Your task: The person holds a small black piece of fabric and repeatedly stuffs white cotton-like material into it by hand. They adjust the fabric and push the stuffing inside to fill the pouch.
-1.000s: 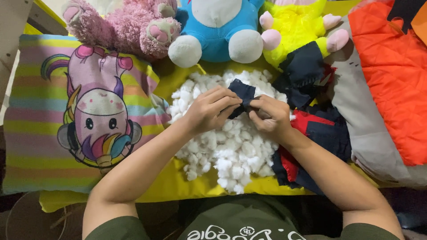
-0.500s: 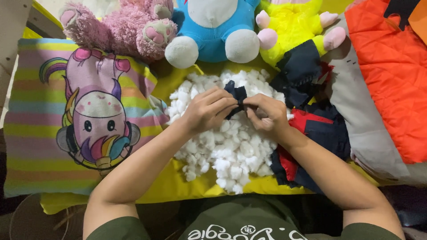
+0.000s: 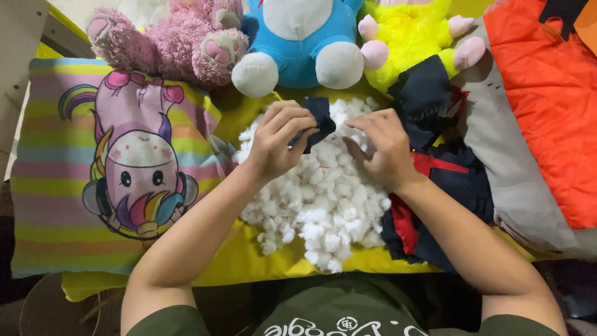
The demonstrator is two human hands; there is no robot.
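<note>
Centrally, left hand [image 3: 277, 140] pinches limp navy cloth [image 3: 320, 118].

Person seen from above. Both forearms bare to above elbow. Left hand [image 3: 277, 143] and right hand [image 3: 384, 149]: no gloves, no rings, no watch or bracelet visible. Short-sleeved dark olive-green shirt [image 3: 336, 308], sleeve edges showing at both upper arms. White printed marking across shirt chest, partly cut off by lower frame edge.
</note>
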